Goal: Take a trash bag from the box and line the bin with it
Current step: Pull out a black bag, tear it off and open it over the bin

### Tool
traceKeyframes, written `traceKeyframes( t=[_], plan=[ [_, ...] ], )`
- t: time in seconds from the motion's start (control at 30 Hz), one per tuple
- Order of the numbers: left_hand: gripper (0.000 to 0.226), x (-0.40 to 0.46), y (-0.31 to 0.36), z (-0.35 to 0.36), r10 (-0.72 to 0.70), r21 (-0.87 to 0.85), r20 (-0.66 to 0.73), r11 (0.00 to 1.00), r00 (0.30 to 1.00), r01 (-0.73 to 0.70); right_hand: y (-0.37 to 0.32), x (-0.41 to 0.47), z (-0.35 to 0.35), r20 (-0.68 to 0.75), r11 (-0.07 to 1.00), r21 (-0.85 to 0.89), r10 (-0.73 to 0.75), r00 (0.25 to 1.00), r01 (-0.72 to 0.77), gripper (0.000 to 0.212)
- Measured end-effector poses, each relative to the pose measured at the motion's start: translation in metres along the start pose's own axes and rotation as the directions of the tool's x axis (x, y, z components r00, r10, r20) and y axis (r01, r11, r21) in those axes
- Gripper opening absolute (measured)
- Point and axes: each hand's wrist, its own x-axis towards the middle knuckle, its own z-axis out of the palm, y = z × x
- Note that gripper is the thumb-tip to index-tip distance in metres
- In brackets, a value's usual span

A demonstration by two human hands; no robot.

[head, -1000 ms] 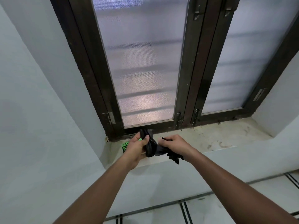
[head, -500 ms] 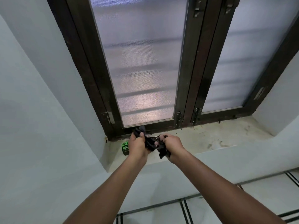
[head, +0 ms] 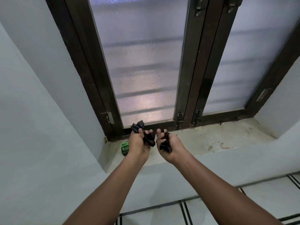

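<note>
A home interior: dark-framed frosted window (head: 146, 70), stained stone sill (head: 219, 140), painted walls, tiled floor (head: 227, 211).

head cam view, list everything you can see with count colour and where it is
trash bag: one or two pieces, cannot tell; black, crumpled, held in both hands above the sill
trash bag package: one, black with green print, on the sill at its left end, partly behind the left hand
window sill: one, pale and stained, below the window
window: two frosted panes in a dark brown frame, behind the sill
latches: at least two, metal, at the bottom of the frame between the panes
walls: pale grey-white, on both sides and below the sill
tiled floor: pale with dark lines, bottom right
left hand: one, closed on the bag
right hand: one, closed on the bag
</note>
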Motion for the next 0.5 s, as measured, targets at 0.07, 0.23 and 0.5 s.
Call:
traceKeyframes(
  t=[0.07, 0.23, 0.5],
  plan=[
    [0.036, 0.000, 0.003, -0.001, 0.086, 0.176, -0.005, 0.981, 0.996, -0.084, -0.005, -0.007, 0.004, 0.051, 0.985, -0.174, 0.008, 0.999, 0.001, 0.026],
    [0.035, -0.007, 0.008, 0.001, 0.104, 0.468, 0.222, 0.861, 0.969, -0.199, -0.019, -0.020, 0.006, 0.307, 0.199, -0.920, -0.172, 0.936, 0.338, 0.020],
    [0.033, -0.009, 0.019, 0.001, -0.071, 0.738, 0.385, 0.622, 0.920, -0.261, -0.049, -0.018, 0.002, 0.394, -0.488, -0.826, -0.143, 0.908, 0.281, 0.012]
  ],
)
